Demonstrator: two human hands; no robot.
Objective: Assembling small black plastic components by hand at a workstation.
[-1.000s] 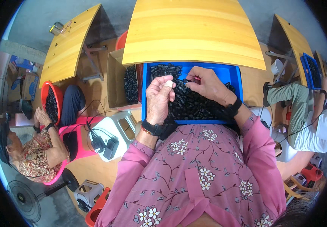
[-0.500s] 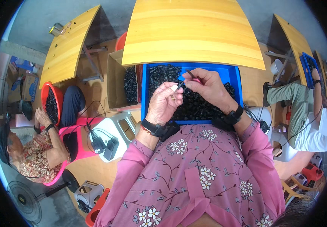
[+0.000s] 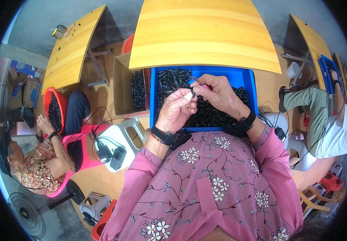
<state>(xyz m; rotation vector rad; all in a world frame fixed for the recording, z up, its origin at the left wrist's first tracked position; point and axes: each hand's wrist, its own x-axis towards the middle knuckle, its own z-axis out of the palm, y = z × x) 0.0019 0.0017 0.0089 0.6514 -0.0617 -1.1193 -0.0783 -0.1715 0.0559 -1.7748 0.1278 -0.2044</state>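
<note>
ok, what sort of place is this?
Likely a small workshop for handwork: a blue bin of small black parts, a co-worker beside a red tub of dark pieces, and several wooden-topped tables.

Head cam, left unit of a side-by-side fisheye pair, worn on the worker's head. From where I stand it points down, picture upright. Floral garment [image 3: 205, 172] fills lower centre, near the lens. Left hand [image 3: 178, 108] and right hand [image 3: 221, 96] sit mid-frame, close range, over the blue tray [image 3: 239, 78]. Wooden table [image 3: 205, 32] runs off the top edge. Very wide field: one co-worker [image 3: 42, 164] far left, second person [image 3: 338, 128] far right. Edges bow toward the rim, corners black. Dark patch [image 3: 318, 225] lower right: probably hair, too blurred to confirm.
</note>
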